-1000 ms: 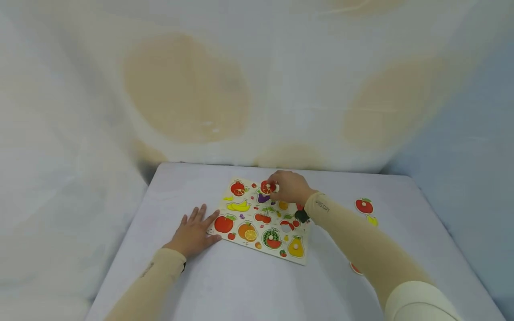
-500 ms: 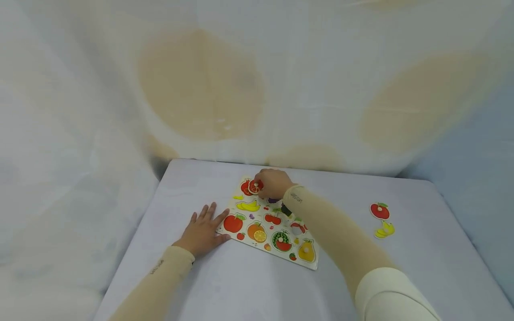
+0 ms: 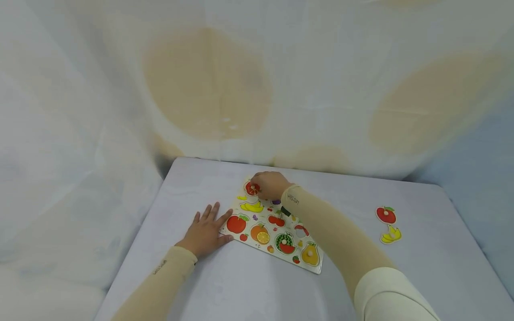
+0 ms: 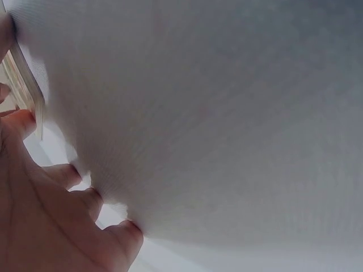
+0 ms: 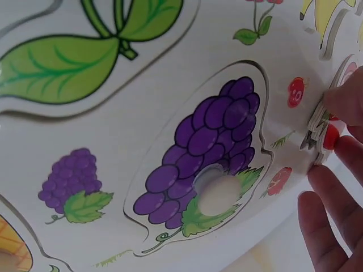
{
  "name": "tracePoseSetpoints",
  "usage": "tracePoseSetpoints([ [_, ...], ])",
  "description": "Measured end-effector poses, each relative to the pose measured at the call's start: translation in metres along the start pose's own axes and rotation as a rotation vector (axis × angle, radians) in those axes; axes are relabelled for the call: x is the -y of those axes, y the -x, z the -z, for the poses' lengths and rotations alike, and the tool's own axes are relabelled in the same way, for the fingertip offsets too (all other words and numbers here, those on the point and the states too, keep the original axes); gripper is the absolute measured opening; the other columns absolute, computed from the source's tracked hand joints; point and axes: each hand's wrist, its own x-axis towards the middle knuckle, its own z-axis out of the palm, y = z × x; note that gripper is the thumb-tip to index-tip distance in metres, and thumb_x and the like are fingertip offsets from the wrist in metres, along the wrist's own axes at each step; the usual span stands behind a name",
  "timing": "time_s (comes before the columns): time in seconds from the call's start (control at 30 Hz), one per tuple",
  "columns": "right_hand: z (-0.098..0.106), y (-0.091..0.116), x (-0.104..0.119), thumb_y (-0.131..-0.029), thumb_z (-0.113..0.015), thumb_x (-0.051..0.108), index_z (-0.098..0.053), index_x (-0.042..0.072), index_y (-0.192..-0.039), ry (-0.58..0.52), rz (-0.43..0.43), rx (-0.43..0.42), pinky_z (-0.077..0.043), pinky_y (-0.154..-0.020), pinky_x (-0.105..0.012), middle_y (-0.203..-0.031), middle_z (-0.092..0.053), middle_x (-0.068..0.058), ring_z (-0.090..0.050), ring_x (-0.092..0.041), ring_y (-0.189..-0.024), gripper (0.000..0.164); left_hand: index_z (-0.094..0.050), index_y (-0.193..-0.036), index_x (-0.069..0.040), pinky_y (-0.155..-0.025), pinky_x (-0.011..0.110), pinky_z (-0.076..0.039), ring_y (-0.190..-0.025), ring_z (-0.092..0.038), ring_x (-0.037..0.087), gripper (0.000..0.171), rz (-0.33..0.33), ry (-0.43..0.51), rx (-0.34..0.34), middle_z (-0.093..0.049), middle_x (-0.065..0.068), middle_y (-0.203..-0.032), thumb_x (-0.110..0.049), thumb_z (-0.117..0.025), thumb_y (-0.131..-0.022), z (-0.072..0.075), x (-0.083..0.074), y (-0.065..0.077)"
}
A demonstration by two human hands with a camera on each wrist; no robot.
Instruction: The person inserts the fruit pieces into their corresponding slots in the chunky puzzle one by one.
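My left hand [image 3: 205, 234] lies with its fingers spread on the table, thumb and index finger against the left edge of the wooden fruit puzzle board [image 3: 263, 216]. In the left wrist view its fingers [image 4: 71, 175] press on the cloth beside the board's corner. At the board's far left corner, my right hand [image 3: 273, 185] pinches a red pomegranate puzzle piece [image 3: 251, 189] over the printed pomegranate. Fingers partly hide the piece in the right wrist view, and I cannot tell whether it sits flush. A grape piece [image 5: 198, 147] with a white knob lies in the board nearby.
On the right of the table lie an apple piece [image 3: 386, 215] and, just nearer, a banana piece [image 3: 391, 234]. Watermelon [image 3: 285, 244] and pear [image 3: 310, 254] pieces with knobs sit in the board. My right forearm [image 3: 329, 232] covers the board's right part.
My right hand has carried the pomegranate piece left across the board and lowered it at the far left corner. The left hand stays at the board's edge. The head view has turned slightly left.
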Motion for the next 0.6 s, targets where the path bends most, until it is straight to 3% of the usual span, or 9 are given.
tracePoseSetpoints([
  [0.3,-0.0002,0.0015,0.0033,-0.09,-0.07,0.018,-0.066,0.021,-0.132,-0.012,0.063,-0.02,-0.047,-0.102,-0.04,-0.136,-0.061,0.001,-0.058,-0.019,-0.123,0.042,-0.031,-0.158,-0.028,-0.114,0.065,-0.017,-0.148,-0.014,0.044,0.08,-0.006,-0.018,-0.005,-0.016,0.02,-0.163,-0.055,-0.065,-0.091,0.0003,0.0021,0.0032],
  [0.6,-0.0023,0.0043,-0.0023,-0.092,-0.067,0.013,-0.065,0.021,-0.132,-0.064,0.062,-0.036,-0.046,-0.103,-0.038,-0.139,-0.058,0.002,-0.057,-0.019,-0.124,0.041,-0.031,-0.158,-0.028,-0.114,0.065,-0.018,-0.148,-0.015,0.043,0.08,-0.008,-0.023,0.01,-0.016,0.019,-0.163,-0.057,-0.064,-0.091,0.0029,0.0001,0.0031],
])
